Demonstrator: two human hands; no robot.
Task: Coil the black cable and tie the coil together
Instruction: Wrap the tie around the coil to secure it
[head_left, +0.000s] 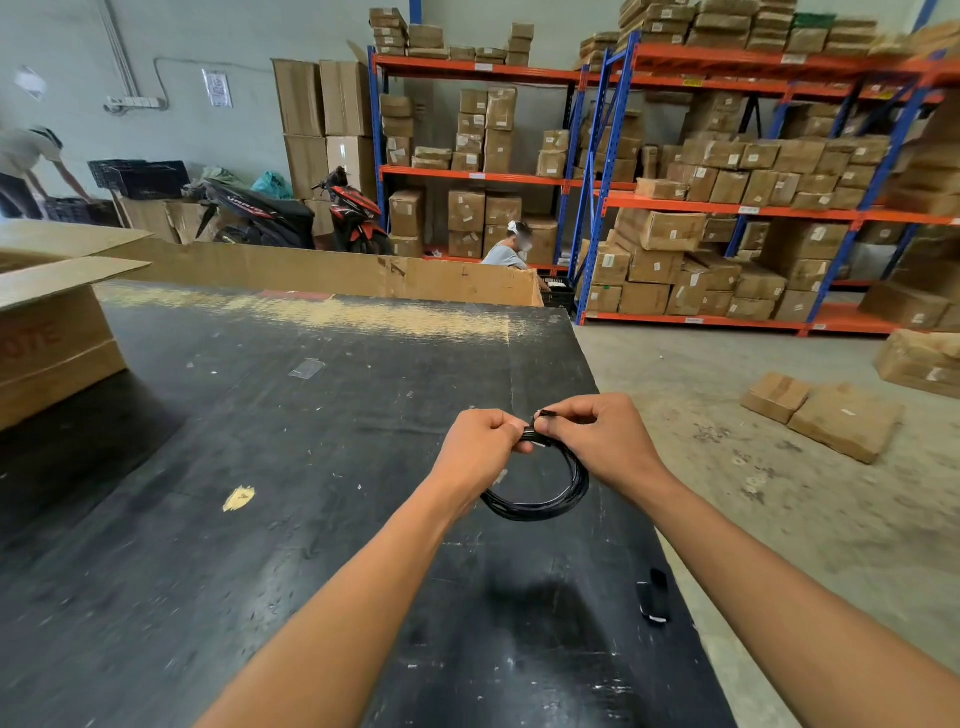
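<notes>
A: What are the 2 hands doing?

B: Both are closing on the top of the black cable coil (540, 493), held up over the dark surface (291, 467) near its right edge. The left hand (480, 447) is curling into a fist around the bundled strands on the left side of the pinch point. The right hand (597, 436) is pinching the same bundle from the right, thumb and forefinger tight on it, with a short black end (545, 414) sticking up just above the fingertips.

A: And the rest of the coil?

B: It is hanging below the hands as a round loop of several turns. Whether its lowest part is touching the surface, I cannot tell.

A: Is a tie showing?

B: Something pale is showing among the strands between the 2 hands, but it is too small to name.

A: Anything else on the surface?

B: A small black object (654, 597) is lying near the right edge, closer to the person than the coil. An open cardboard box (52, 332) is sitting at the far left corner, and a low cardboard wall (332, 273) is running along the far edge.
</notes>
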